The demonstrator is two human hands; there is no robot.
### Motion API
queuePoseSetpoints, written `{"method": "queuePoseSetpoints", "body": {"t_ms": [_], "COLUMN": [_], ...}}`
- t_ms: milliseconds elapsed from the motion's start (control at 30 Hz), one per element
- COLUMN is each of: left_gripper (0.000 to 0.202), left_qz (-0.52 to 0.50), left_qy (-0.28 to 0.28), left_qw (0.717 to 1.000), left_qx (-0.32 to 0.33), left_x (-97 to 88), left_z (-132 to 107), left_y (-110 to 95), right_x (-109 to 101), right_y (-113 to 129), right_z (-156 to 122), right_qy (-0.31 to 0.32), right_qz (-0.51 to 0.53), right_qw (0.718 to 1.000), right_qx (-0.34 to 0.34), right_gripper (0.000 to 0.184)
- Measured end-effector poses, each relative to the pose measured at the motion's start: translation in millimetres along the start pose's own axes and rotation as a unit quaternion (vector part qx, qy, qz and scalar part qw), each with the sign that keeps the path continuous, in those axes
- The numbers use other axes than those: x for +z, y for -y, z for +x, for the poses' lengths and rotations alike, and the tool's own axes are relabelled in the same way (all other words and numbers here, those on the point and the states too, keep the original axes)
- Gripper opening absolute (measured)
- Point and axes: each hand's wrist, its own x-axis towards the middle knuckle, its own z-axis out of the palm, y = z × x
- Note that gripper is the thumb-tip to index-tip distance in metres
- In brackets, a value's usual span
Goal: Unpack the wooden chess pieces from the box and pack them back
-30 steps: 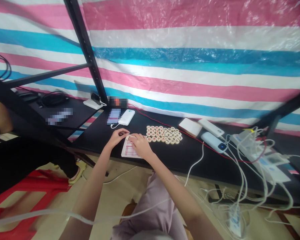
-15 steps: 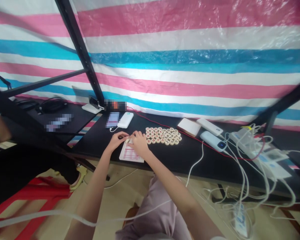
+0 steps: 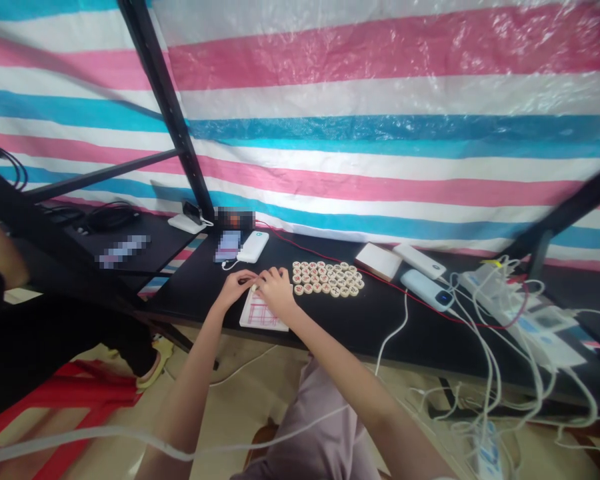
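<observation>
Both of my hands meet at the far edge of a small white box (image 3: pixel 253 321) with red grid lines on its top. My left hand (image 3: pixel 234 288) is bent at its upper left, thumb and fingertips pinched together. Over its upper right corner curls my right hand (image 3: pixel 276 292), its fingertips close to the left ones. Something small and pale shows between the fingertips, too hidden to name. Just right of my right hand lie several round Chinese chess pieces (image 3: pixel 322 279) in rows, with red or dark characters facing up.
A white power bank (image 3: pixel 253 247) and a phone (image 3: pixel 229 246) lie behind my left hand. Farther right are a flat white box (image 3: pixel 378 261), a blue power bank (image 3: pixel 427 291) and tangled white cables (image 3: pixel 490 340). A red cable crosses the black table (image 3: pixel 330 320). Someone sits at the left.
The view has tilted up slightly, so everything sits a little lower. My hands stay at the white box's far edge, with only small finger shifts.
</observation>
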Motion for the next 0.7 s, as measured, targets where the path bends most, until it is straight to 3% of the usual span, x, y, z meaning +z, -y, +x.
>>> {"method": "queuePoseSetpoints", "body": {"t_ms": [167,500,700], "left_gripper": [0.027,0.029,0.028], "left_qz": [-0.003,0.000,-0.002], "left_qy": [-0.010,-0.011,-0.014], "left_qw": [1.000,1.000,1.000], "left_qx": [-0.001,-0.005,-0.009], "left_x": [-0.8,0.0,0.9], "left_z": [0,0,0], "left_y": [5,2,4], "right_x": [1,12,10], "right_y": [0,-11,-10], "right_z": [4,2,5], "right_qy": [0.012,-0.005,0.015], "right_qz": [0.014,0.124,0.083], "right_qw": [1.000,0.983,0.990], "right_qx": [0.000,0.132,0.114], "right_gripper": [0.016,0.024,0.025]}}
